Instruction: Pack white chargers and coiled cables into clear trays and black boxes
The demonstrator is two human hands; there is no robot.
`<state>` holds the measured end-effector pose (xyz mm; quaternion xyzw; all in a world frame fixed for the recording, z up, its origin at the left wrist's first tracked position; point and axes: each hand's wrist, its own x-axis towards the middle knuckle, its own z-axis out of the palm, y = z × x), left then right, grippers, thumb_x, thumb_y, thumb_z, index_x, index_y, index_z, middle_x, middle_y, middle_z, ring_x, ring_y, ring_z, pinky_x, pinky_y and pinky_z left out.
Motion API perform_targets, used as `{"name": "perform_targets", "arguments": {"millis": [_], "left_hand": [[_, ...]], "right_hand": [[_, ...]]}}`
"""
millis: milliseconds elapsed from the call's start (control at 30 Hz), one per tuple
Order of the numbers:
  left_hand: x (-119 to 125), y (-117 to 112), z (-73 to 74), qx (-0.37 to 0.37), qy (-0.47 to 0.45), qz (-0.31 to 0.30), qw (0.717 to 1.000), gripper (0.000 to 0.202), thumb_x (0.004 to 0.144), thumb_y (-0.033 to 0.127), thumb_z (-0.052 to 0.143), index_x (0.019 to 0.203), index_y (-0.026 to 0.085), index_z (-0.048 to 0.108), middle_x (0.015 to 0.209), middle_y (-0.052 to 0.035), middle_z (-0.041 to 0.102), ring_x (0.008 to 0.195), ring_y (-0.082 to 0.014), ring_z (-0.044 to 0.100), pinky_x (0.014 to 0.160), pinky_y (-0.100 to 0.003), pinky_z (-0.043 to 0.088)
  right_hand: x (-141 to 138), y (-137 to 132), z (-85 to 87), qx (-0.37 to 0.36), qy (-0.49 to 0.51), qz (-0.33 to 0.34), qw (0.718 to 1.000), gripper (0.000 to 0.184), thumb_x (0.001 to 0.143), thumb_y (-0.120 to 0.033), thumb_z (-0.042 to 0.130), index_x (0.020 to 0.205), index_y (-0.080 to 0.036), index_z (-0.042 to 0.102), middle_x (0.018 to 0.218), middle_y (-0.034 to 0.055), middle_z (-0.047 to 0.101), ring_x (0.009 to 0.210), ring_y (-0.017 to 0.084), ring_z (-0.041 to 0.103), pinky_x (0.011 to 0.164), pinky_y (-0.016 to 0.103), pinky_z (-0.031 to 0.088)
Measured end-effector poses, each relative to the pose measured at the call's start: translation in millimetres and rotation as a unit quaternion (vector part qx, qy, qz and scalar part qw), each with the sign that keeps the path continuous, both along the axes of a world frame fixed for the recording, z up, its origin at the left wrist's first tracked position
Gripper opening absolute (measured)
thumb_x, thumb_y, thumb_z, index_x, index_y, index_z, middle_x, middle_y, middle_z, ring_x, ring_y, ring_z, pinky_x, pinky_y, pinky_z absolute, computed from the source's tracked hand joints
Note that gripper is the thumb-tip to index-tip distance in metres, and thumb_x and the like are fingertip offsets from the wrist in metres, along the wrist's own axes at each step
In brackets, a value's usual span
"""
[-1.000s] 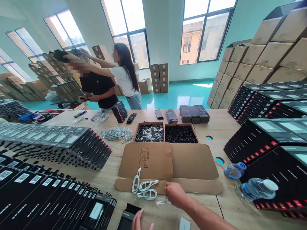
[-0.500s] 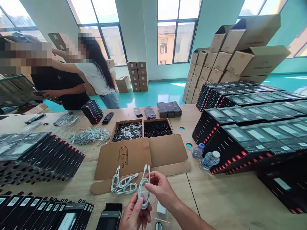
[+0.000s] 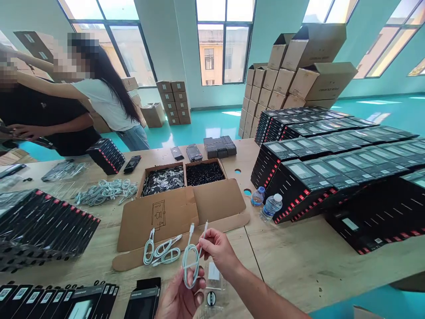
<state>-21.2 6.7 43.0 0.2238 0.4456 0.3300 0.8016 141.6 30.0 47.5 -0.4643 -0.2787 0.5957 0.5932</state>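
Note:
Both my hands hold one coiled white cable (image 3: 190,261) just above the table's near edge. My left hand (image 3: 181,297) pinches the lower loop of the coil, fingers closed round it. My right hand (image 3: 217,248) grips the cable's upper end near its two plugs, fingers pinched. Under my hands lies a small clear plastic bag (image 3: 212,283) with a round sticker. Two more coiled white cables (image 3: 159,251) lie on the cardboard flap (image 3: 219,201) to the left. An open black retail box (image 3: 143,302) sits by my left hand.
An open carton holds two compartments of small parts (image 3: 184,176). Stacks of black boxes (image 3: 332,170) fill the right, more lie at left (image 3: 43,223). Two water bottles (image 3: 267,204) lie by the stacks. A loose cable pile (image 3: 106,189) lies left. Two people (image 3: 83,106) stand across the table.
My right hand picked a coiled cable off the table and my left hand joined it; both now hold it raised. The view has swung to the right.

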Motion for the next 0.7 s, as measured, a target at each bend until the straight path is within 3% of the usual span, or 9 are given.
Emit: {"name": "perform_targets", "arguments": {"millis": [200,367,433,500,533,600,700], "left_hand": [[-2.2,3.3,5.9,-0.002,-0.033,0.007,0.999,0.048,0.066,0.059,0.086,0.067,0.019,0.061,0.084,-0.0046,0.068,0.068,-0.0128,0.057,0.062,-0.027,0.048],[-2.9,4.4,2.1,-0.003,0.002,0.037,0.999,0.047,0.065,0.058,0.087,0.076,0.019,0.063,0.086,-0.0051,0.07,0.068,-0.0139,0.058,0.063,-0.029,0.048],[-3.9,6.0,0.2,0.009,0.019,0.032,0.999,0.046,0.067,0.059,0.084,0.078,0.019,0.063,0.084,-0.004,0.069,0.066,-0.0134,0.056,0.062,-0.029,0.046],[-4.4,7.7,-2.4,0.023,0.051,0.027,0.998,0.05,0.064,0.064,0.083,0.075,0.019,0.062,0.078,-0.0024,0.066,0.061,-0.0124,0.053,0.058,-0.028,0.043],[-4.2,8.4,-4.0,0.032,0.073,0.026,0.996,0.053,0.063,0.066,0.082,0.074,0.019,0.061,0.075,-0.0013,0.064,0.058,-0.0117,0.051,0.056,-0.028,0.04],[-2.9,8.9,-8.1,0.051,0.119,0.028,0.991,0.056,0.061,0.07,0.081,0.07,0.02,0.059,0.069,0.0009,0.061,0.054,-0.0102,0.047,0.051,-0.026,0.032],[0.1,6.4,-16.6,0.054,0.151,0.036,0.986,0.057,0.06,0.072,0.081,0.07,0.02,0.059,0.065,0.0032,0.059,0.052,-0.0094,0.047,0.05,-0.024,0.029]], "right_hand": [[-3.8,-5.4,6.7,0.043,-0.091,-0.039,0.994,0.028,0.075,-0.043,0.078,0.079,-0.019,0.067,0.067,-0.0023,0.063,0.061,0.013,0.055,0.06,0.026,0.045],[-2.9,-5.9,4.3,0.034,-0.066,0.012,0.997,0.034,0.078,-0.05,0.074,0.077,-0.019,0.062,0.073,0.0022,0.069,0.061,0.015,0.062,0.053,0.024,0.043],[0.7,-7.2,0.4,0.023,-0.069,0.012,0.997,0.033,0.078,-0.048,0.073,0.086,-0.019,0.062,0.079,0.0042,0.071,0.064,0.017,0.064,0.052,0.025,0.044],[5.9,-10.3,-0.6,0.036,-0.157,-0.055,0.985,0.034,0.079,-0.038,0.073,0.105,-0.019,0.063,0.093,0.0065,0.071,0.076,0.019,0.065,0.057,0.027,0.048],[8.8,-12.1,0.8,0.06,-0.235,-0.094,0.966,0.039,0.08,-0.032,0.071,0.116,-0.02,0.062,0.102,0.0077,0.069,0.084,0.021,0.065,0.064,0.029,0.051],[14.3,-14.4,7.2,0.132,-0.418,-0.118,0.891,0.046,0.083,-0.021,0.067,0.129,-0.023,0.061,0.111,0.0083,0.064,0.097,0.023,0.06,0.08,0.035,0.051],[19.8,-11.0,19.6,0.206,-0.628,0.001,0.751,0.025,0.087,-0.014,0.063,0.108,-0.025,0.071,0.101,0.0063,0.063,0.095,0.023,0.057,0.085,0.037,0.045]]}}
